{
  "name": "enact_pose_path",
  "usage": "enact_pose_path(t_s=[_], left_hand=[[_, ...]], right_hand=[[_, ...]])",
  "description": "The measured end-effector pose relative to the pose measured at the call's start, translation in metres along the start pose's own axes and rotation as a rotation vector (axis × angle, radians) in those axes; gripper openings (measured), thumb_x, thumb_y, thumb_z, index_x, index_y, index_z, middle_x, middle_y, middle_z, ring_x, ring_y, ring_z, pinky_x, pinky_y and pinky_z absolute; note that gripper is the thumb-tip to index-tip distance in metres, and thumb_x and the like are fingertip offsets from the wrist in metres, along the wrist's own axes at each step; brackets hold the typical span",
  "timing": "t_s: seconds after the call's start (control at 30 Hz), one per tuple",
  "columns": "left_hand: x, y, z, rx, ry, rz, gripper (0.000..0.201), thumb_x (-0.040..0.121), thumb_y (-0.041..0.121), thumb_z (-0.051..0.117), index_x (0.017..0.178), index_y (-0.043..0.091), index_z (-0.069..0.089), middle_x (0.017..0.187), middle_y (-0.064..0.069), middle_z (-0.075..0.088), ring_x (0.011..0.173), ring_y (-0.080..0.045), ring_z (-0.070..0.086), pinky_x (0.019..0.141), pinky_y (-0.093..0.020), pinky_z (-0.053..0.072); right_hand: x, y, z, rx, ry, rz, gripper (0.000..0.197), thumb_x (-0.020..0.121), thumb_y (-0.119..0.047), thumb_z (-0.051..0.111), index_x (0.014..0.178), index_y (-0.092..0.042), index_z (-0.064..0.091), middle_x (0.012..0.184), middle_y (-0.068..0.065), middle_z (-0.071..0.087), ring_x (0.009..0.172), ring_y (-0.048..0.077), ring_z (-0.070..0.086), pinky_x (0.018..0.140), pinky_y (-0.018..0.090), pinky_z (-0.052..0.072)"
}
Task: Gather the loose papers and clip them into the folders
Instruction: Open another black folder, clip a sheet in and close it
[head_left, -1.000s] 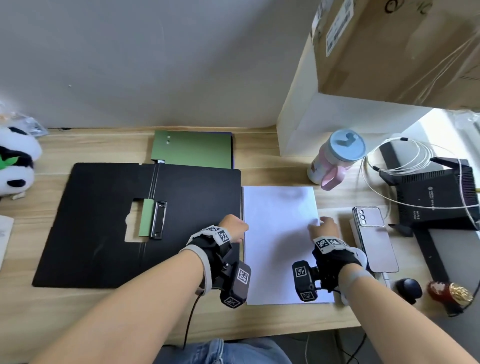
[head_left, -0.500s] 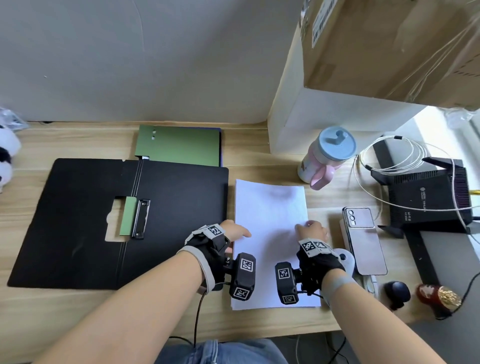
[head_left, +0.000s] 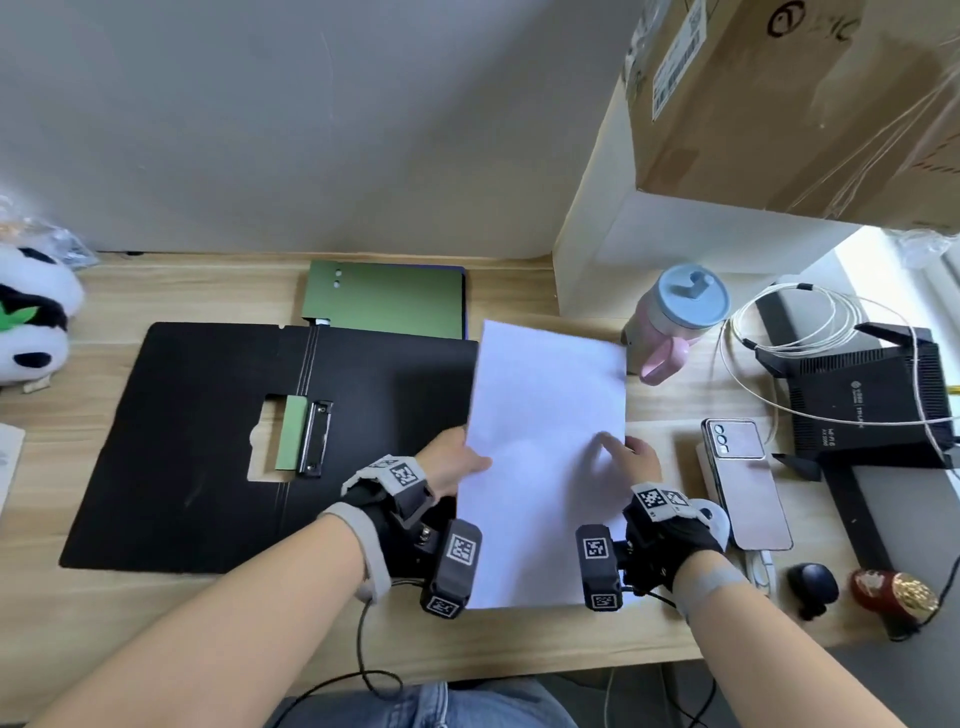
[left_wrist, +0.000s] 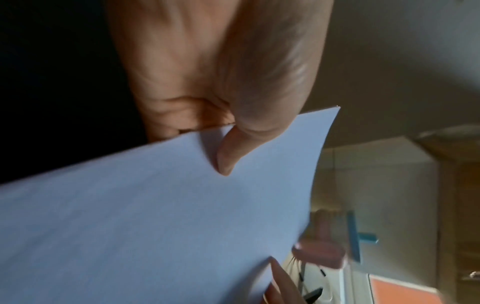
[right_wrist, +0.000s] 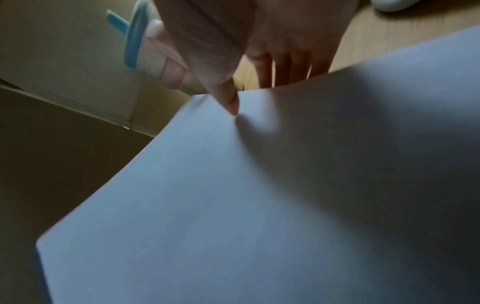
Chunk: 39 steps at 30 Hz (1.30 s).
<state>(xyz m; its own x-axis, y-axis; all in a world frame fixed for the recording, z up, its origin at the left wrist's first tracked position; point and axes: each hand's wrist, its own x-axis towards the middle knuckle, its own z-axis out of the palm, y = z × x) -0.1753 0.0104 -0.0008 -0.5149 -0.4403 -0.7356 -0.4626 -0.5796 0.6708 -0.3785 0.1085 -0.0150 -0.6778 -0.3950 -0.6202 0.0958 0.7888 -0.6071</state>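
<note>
Item: paper stack (head_left: 545, 457), white, blank. Held off the desk (head_left: 156, 618) at both long edges, far end raised, left edge overlapping the right leaf of the black folder (head_left: 208, 441).

Left hand (head_left: 452, 462): pinched on the stack's left edge; in the left wrist view the thumb (left_wrist: 228, 152) is pressed on top, fingers underneath, mostly hidden. Right hand (head_left: 636, 460): pinched on the right edge; thumb (right_wrist: 231, 100) on top, fingers beneath seen only as tips past the edge.

Destination: black folder, lying open and flat; metal clip (head_left: 314, 439) by the spine w/ a green strip beside it, seen closed as far as can be told. Second folder, green (head_left: 387, 299), shut, behind the black one.

Step in hand (judged): stack being carried left toward the clip. To be done well: edges kept squared btwn both pinches so no sheet fans out; stack kept low and level, since it is bowing in the wrist views; one edge to be brought against the clip side, then one hand freed to lift the clip while the other pins the sheets.

Surroundings, right side: pink bottle w/ blue lid (head_left: 670, 322) just beside the stack's far right corner, most likely thing to be knocked. Phone (head_left: 745, 483), black router (head_left: 862, 395) w/ white cable (head_left: 753, 332), earbud case (head_left: 813, 587), cardboard box (head_left: 789, 104) above. Left: panda plush (head_left: 31, 322), well apart. Path to clip unobstructed.
</note>
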Motion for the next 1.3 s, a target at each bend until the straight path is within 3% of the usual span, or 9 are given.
enact_pose_path(t_s=[0.1, 0.2, 0.37, 0.43, 0.6, 0.8, 1.0, 1.2, 1.3], left_hand=[[-0.028, 0.022, -0.04, -0.051, 0.037, 0.125, 0.037, 0.087, -0.014, 0.045, 0.114, 0.009, 0.056, 0.108, -0.01, 0.063, 0.09, -0.024, 0.063, 0.08, -0.029, 0.054], [-0.048, 0.04, -0.079, -0.072, 0.147, 0.227, 0.032, 0.084, -0.014, 0.052, 0.106, 0.007, 0.06, 0.093, -0.006, 0.069, 0.083, -0.018, 0.064, 0.076, -0.022, 0.055], [-0.078, 0.057, -0.123, -0.135, 0.316, 0.401, 0.025, 0.076, -0.012, 0.065, 0.081, 0.013, 0.068, 0.063, 0.011, 0.073, 0.061, -0.001, 0.068, 0.069, -0.018, 0.056], [-0.085, 0.055, -0.133, -0.133, 0.361, 0.436, 0.026, 0.074, -0.008, 0.071, 0.08, 0.017, 0.069, 0.063, 0.014, 0.073, 0.061, 0.003, 0.068, 0.069, -0.015, 0.056], [-0.092, 0.032, -0.143, -0.094, 0.367, 0.434, 0.025, 0.073, -0.002, 0.075, 0.079, 0.021, 0.068, 0.067, 0.016, 0.072, 0.061, 0.008, 0.067, 0.066, -0.012, 0.054], [-0.089, 0.029, -0.142, -0.095, 0.355, 0.474, 0.026, 0.074, -0.001, 0.074, 0.083, 0.022, 0.067, 0.086, 0.006, 0.069, 0.078, -0.005, 0.065, 0.081, -0.021, 0.053], [-0.081, 0.021, -0.145, -0.002, 0.305, 0.416, 0.029, 0.079, 0.004, 0.071, 0.108, 0.004, 0.067, 0.088, 0.006, 0.067, 0.08, -0.002, 0.063, 0.078, -0.017, 0.051], [-0.074, 0.033, -0.151, -0.036, 0.35, 0.393, 0.029, 0.081, 0.006, 0.069, 0.109, -0.002, 0.066, 0.103, -0.012, 0.067, 0.082, -0.017, 0.065, 0.091, -0.035, 0.052], [-0.069, 0.033, -0.16, -0.03, 0.297, 0.319, 0.03, 0.084, 0.005, 0.066, 0.112, -0.003, 0.063, 0.105, -0.013, 0.067, 0.075, -0.012, 0.066, 0.076, -0.029, 0.058]], right_hand=[[-0.021, -0.016, 0.012, 0.197, -0.097, -0.077, 0.039, 0.083, -0.033, 0.064, 0.059, -0.015, 0.039, 0.063, 0.0, 0.035, 0.064, 0.019, 0.033, 0.055, 0.028, 0.023], [-0.047, -0.046, 0.033, 0.451, -0.255, -0.242, 0.012, 0.084, -0.026, 0.066, 0.084, -0.014, 0.066, 0.082, 0.004, 0.063, 0.077, 0.018, 0.056, 0.064, 0.025, 0.042], [-0.084, -0.091, 0.063, 0.665, -0.354, -0.465, 0.027, 0.074, -0.028, 0.074, 0.093, -0.01, 0.067, 0.082, -0.004, 0.075, 0.076, 0.009, 0.068, 0.068, 0.019, 0.055], [-0.093, -0.096, 0.073, 0.635, -0.366, -0.497, 0.032, 0.064, -0.03, 0.076, 0.088, -0.013, 0.067, 0.076, -0.009, 0.075, 0.074, 0.002, 0.069, 0.07, 0.017, 0.054], [-0.102, -0.08, 0.095, 0.493, -0.316, -0.494, 0.015, 0.081, -0.003, 0.066, 0.084, -0.018, 0.067, 0.075, -0.014, 0.073, 0.07, -0.006, 0.066, 0.073, 0.019, 0.049], [-0.108, -0.075, 0.098, 0.508, -0.288, -0.514, 0.021, 0.081, 0.003, 0.064, 0.084, -0.018, 0.066, 0.077, -0.012, 0.07, 0.067, -0.006, 0.065, 0.062, 0.01, 0.051], [-0.102, -0.061, 0.104, 0.343, -0.313, -0.439, 0.025, 0.077, -0.003, 0.071, 0.089, -0.026, 0.066, 0.096, -0.002, 0.069, 0.094, 0.019, 0.064, 0.091, 0.033, 0.048], [-0.096, -0.067, 0.107, 0.275, -0.242, -0.409, 0.017, 0.086, -0.007, 0.062, 0.076, -0.02, 0.067, 0.073, -0.009, 0.071, 0.072, 0.012, 0.064, 0.083, 0.038, 0.049], [-0.086, -0.064, 0.105, 0.172, -0.292, -0.317, 0.014, 0.087, -0.011, 0.062, 0.075, -0.016, 0.067, 0.078, 0.005, 0.069, 0.079, 0.024, 0.062, 0.082, 0.043, 0.049]])
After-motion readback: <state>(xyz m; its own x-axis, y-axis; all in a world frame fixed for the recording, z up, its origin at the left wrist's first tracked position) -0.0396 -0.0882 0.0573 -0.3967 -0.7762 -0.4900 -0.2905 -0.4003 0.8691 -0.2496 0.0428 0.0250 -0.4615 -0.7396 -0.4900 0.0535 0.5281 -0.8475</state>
